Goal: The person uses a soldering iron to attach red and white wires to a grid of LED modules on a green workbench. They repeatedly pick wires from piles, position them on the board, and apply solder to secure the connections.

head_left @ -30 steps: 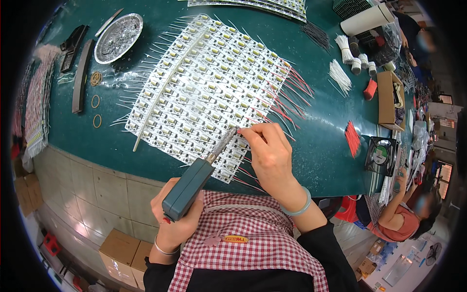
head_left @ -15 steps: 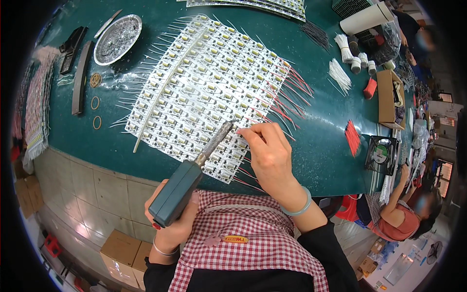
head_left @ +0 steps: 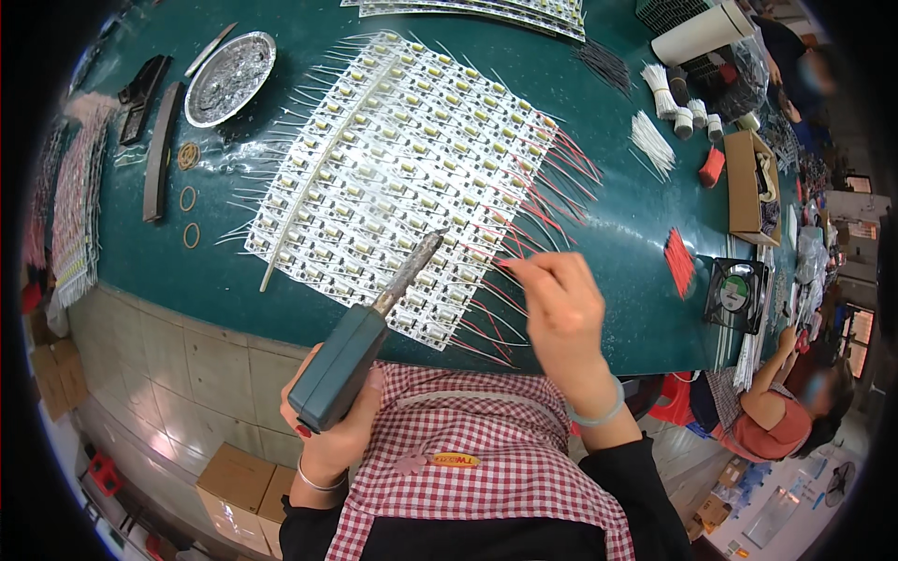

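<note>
My left hand point(head_left: 339, 441) is wrapped round the dark green handle of a soldering iron point(head_left: 339, 365). Its tip rests at or just over the lower right part of a white panel of small circuit boards point(head_left: 374, 201), which lies on the table. To the right of the tip, my right hand point(head_left: 567, 313) is closed in a pinch at the panel's right edge, with a red wire point(head_left: 506, 263) at its fingertips. Red and white wires stick out along that edge, and pale wires along the left one. A thin pale strip point(head_left: 318, 173) lies across the panel's left side.
A metal bowl of grey scraps point(head_left: 230, 79), a dark bar point(head_left: 163, 154) and rubber bands point(head_left: 188, 198) lie at left. Bundles of white wires point(head_left: 652, 145), red wires point(head_left: 678, 263), a cardboard box point(head_left: 745, 187) and a small fan point(head_left: 735, 295) stand at right. Co-workers sit beyond.
My right hand has moved right, away from the iron's tip, drawing back past the panel's edge with the red wire at its fingers. The left hand and the iron stay nearly in place.
</note>
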Demonstrator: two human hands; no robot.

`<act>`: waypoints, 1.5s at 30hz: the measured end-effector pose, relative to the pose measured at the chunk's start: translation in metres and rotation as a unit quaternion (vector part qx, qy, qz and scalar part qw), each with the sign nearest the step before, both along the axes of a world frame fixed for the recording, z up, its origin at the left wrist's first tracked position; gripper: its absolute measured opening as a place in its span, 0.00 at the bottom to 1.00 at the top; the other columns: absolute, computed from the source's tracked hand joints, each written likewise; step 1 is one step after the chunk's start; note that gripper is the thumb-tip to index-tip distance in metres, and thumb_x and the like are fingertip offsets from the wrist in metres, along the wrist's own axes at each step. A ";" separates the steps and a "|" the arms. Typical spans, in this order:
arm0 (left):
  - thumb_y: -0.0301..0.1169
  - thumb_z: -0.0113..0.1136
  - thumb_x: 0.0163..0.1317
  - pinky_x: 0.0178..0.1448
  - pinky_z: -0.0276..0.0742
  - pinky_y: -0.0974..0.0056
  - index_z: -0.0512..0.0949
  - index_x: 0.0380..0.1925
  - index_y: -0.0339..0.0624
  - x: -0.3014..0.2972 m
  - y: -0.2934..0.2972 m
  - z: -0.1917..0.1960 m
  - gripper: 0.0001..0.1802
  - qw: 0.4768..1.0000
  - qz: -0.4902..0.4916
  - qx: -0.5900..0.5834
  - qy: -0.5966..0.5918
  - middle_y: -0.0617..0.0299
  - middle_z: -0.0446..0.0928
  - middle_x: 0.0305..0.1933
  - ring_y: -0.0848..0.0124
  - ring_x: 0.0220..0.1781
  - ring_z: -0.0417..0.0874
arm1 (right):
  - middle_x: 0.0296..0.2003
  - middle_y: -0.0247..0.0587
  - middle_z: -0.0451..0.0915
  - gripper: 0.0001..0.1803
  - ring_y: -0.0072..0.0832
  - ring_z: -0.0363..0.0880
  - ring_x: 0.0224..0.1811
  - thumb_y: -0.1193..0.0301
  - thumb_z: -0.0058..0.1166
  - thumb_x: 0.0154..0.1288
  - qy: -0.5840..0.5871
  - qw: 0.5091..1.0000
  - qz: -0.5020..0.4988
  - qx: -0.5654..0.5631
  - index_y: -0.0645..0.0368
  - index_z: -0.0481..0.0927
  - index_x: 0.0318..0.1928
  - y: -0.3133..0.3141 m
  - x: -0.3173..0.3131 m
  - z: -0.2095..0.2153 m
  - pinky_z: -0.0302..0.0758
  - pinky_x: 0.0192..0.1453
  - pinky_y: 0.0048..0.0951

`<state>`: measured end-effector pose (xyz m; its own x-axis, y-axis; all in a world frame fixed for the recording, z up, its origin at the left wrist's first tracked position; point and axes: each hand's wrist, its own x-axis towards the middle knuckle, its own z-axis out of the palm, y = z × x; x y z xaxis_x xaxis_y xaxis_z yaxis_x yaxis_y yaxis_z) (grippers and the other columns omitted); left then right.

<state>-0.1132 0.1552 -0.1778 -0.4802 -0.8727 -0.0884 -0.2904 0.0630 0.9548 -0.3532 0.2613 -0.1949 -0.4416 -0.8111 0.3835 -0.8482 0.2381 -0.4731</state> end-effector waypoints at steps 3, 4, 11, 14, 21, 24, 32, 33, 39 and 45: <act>0.18 0.69 0.54 0.38 0.79 0.69 0.82 0.40 0.27 0.002 0.000 -0.002 0.13 1.000 0.017 0.011 0.003 0.58 0.82 0.36 0.75 0.34 0.82 | 0.33 0.41 0.79 0.13 0.38 0.78 0.34 0.86 0.63 0.54 0.016 0.998 -0.062 0.007 0.62 0.86 0.40 0.023 -0.007 0.013 0.75 0.35 0.34; 0.18 0.69 0.54 0.38 0.79 0.69 0.82 0.40 0.27 0.002 0.000 -0.003 0.13 1.000 0.021 0.014 0.006 0.58 0.82 0.36 0.76 0.34 0.81 | 0.32 0.41 0.79 0.12 0.37 0.77 0.32 0.87 0.64 0.54 0.017 0.997 -0.078 0.001 0.61 0.86 0.40 0.024 -0.006 0.020 0.74 0.34 0.35; 0.18 0.70 0.53 0.38 0.79 0.69 0.82 0.40 0.27 0.002 -0.001 0.000 0.13 0.999 -0.020 -0.045 0.006 0.57 0.82 0.37 0.74 0.34 0.82 | 0.30 0.39 0.77 0.14 0.36 0.76 0.31 0.86 0.65 0.52 -0.040 0.998 -0.005 -0.055 0.62 0.85 0.41 -0.003 0.025 0.014 0.73 0.33 0.34; 0.18 0.70 0.53 0.39 0.79 0.69 0.82 0.40 0.27 0.008 0.000 0.003 0.13 0.999 -0.013 -0.034 0.001 0.56 0.82 0.37 0.72 0.34 0.82 | 0.30 0.39 0.75 0.15 0.35 0.74 0.31 0.86 0.65 0.52 -0.052 0.997 0.006 -0.062 0.62 0.85 0.42 -0.013 0.034 0.002 0.73 0.33 0.34; 0.17 0.69 0.53 0.40 0.79 0.68 0.82 0.40 0.27 0.014 0.001 0.004 0.13 1.000 -0.025 -0.014 -0.012 0.54 0.82 0.38 0.70 0.35 0.83 | 0.27 0.37 0.74 0.16 0.31 0.73 0.27 0.88 0.65 0.51 -0.043 0.996 -0.006 -0.077 0.61 0.85 0.41 -0.026 0.039 -0.025 0.70 0.31 0.31; 0.18 0.69 0.53 0.40 0.79 0.67 0.82 0.39 0.27 0.013 0.001 0.004 0.13 0.999 -0.044 -0.012 -0.027 0.53 0.82 0.39 0.69 0.36 0.84 | 0.27 0.37 0.73 0.16 0.31 0.73 0.27 0.88 0.65 0.51 -0.036 0.997 -0.007 -0.070 0.62 0.85 0.41 -0.027 0.039 -0.026 0.71 0.31 0.32; 0.17 0.69 0.52 0.39 0.80 0.66 0.82 0.38 0.27 0.015 0.002 0.002 0.12 0.998 -0.050 -0.012 -0.030 0.52 0.83 0.39 0.68 0.35 0.85 | 0.28 0.38 0.73 0.15 0.33 0.75 0.30 0.87 0.64 0.53 -0.040 0.998 -0.005 -0.049 0.63 0.84 0.42 -0.027 0.040 -0.022 0.73 0.33 0.33; 0.17 0.69 0.51 0.39 0.80 0.66 0.82 0.37 0.27 0.014 0.000 0.002 0.12 0.998 -0.057 -0.020 -0.032 0.52 0.83 0.38 0.68 0.35 0.85 | 0.30 0.39 0.73 0.14 0.34 0.75 0.31 0.86 0.64 0.53 -0.041 0.998 -0.003 -0.045 0.64 0.84 0.43 -0.026 0.041 -0.022 0.73 0.34 0.34; 0.17 0.69 0.52 0.38 0.80 0.67 0.83 0.37 0.27 0.012 0.002 0.004 0.11 0.999 -0.035 -0.019 -0.030 0.53 0.83 0.38 0.69 0.34 0.84 | 0.32 0.39 0.74 0.15 0.36 0.77 0.34 0.84 0.63 0.54 -0.025 0.999 -0.016 -0.025 0.62 0.84 0.44 -0.024 0.042 -0.021 0.76 0.36 0.35; 0.19 0.70 0.53 0.40 0.80 0.68 0.82 0.41 0.28 0.014 0.004 0.005 0.14 1.000 -0.005 0.015 -0.025 0.54 0.83 0.38 0.71 0.36 0.84 | 0.34 0.41 0.77 0.12 0.38 0.79 0.36 0.84 0.62 0.56 -0.009 0.999 -0.037 -0.030 0.62 0.83 0.42 -0.009 0.027 -0.005 0.77 0.36 0.36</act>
